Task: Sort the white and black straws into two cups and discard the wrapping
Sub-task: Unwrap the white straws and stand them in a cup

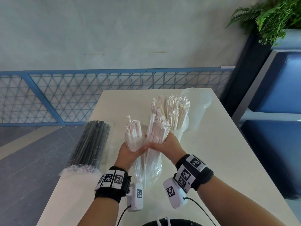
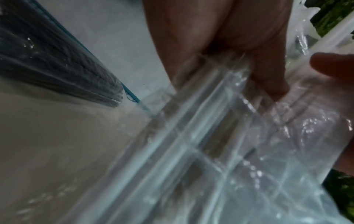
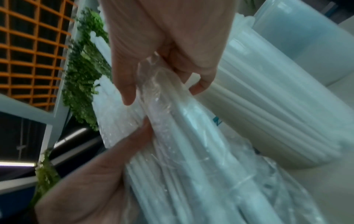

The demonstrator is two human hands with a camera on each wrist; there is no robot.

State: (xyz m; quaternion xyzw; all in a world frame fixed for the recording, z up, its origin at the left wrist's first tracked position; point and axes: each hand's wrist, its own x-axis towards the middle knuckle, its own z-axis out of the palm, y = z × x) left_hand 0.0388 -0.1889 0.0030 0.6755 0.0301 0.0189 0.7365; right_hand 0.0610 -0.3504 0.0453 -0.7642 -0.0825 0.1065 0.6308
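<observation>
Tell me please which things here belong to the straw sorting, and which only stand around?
Belonging: white straws in both hands, clear wrapping, wrapped black straws, cup of white straws, empty cup.
Standing around: fern plant, blue bench, mesh railing.

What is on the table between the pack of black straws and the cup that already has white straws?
In the head view, both hands stand there: the left hand and right hand, each gripping white straws over the clear wrapping.

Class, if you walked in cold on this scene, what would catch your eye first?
Two hands, left hand and right hand, each grip white straws at the table's middle, clear wrapping hanging below. A wrapped pack of black straws lies on the left; one cup behind already holds white straws.
</observation>
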